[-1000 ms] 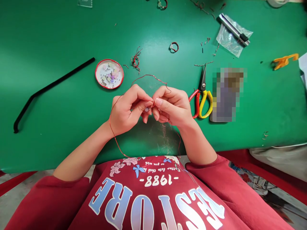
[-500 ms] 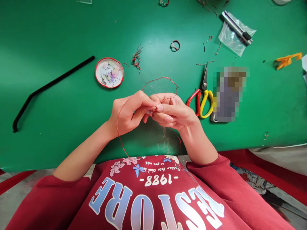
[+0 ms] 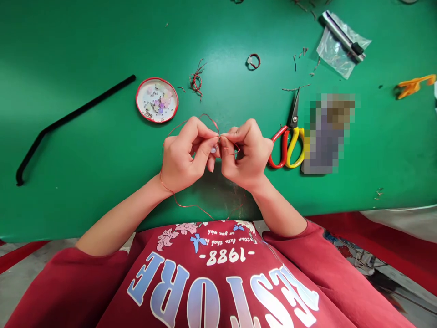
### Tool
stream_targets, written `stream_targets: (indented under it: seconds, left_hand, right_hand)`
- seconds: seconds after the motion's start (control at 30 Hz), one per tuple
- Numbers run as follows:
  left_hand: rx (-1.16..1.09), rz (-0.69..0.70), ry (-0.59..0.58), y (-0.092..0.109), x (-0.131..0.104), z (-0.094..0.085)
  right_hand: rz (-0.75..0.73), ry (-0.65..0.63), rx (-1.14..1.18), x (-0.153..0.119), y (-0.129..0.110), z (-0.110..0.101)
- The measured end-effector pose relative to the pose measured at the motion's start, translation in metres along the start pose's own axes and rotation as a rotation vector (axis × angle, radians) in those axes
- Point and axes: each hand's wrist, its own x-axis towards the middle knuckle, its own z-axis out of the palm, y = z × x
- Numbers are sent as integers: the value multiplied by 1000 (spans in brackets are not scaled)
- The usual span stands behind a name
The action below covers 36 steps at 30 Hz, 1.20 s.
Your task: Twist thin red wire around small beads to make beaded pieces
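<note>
My left hand (image 3: 184, 152) pinches a thin red cord (image 3: 191, 206) between thumb and forefinger. A small pale bead (image 3: 213, 149) hangs just below that pinch. Thumb and forefinger of my right hand (image 3: 248, 152) are pressed together on the same cord, their tips almost meeting the left ones. From the fingertips, a short bit of cord bends beside the right thumb. A longer stretch loops behind the left hand, past its wrist and down toward the shirt. The exact knot or crossing between the fingertips is too small to make out.
On the green table (image 3: 85, 182) lie a red-rimmed lid (image 3: 157, 118) of beads, a tangled cord piece (image 3: 196, 82), a corded ring (image 3: 253, 61), red-and-yellow scissors (image 3: 294, 120), a blurred phone-like object (image 3: 326, 136), a bagged metal tube (image 3: 343, 36), a black bent strip (image 3: 75, 114) and an orange item (image 3: 414, 86).
My right hand has turned and now pinches with its fingers curled in. Both hands have moved slightly up. The big cord loop has shifted to the left hand's outer side.
</note>
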Motion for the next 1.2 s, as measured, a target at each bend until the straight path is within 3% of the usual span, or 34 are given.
stream_targets:
  seconds: [0.13, 0.33, 0.47, 0.6, 0.73, 0.93, 1.2]
  left_hand:
    - [-10, -25, 7, -3, -3, 2]
    - [-27, -68, 45, 3, -7, 5]
    - [-51, -78, 61, 9, -7, 6]
    - [-66, -42, 73, 9, -6, 7]
    - [-73, 20, 92, 7, -2, 7]
    - [-24, 136, 57, 3, 3, 1]
    - [-153, 62, 15, 2, 6, -1]
  right_hand:
    - [-135, 54, -358, -2, 9, 3]
    - [-314, 80, -609, 1, 12, 1]
    - [-386, 54, -656, 0, 10, -5]
    - [-385, 61, -514, 1, 12, -5]
    - [-195, 45, -209, 0, 7, -4]
    - [255, -150, 191, 2, -19, -16]
    - [442, -244, 596, 16, -23, -23]
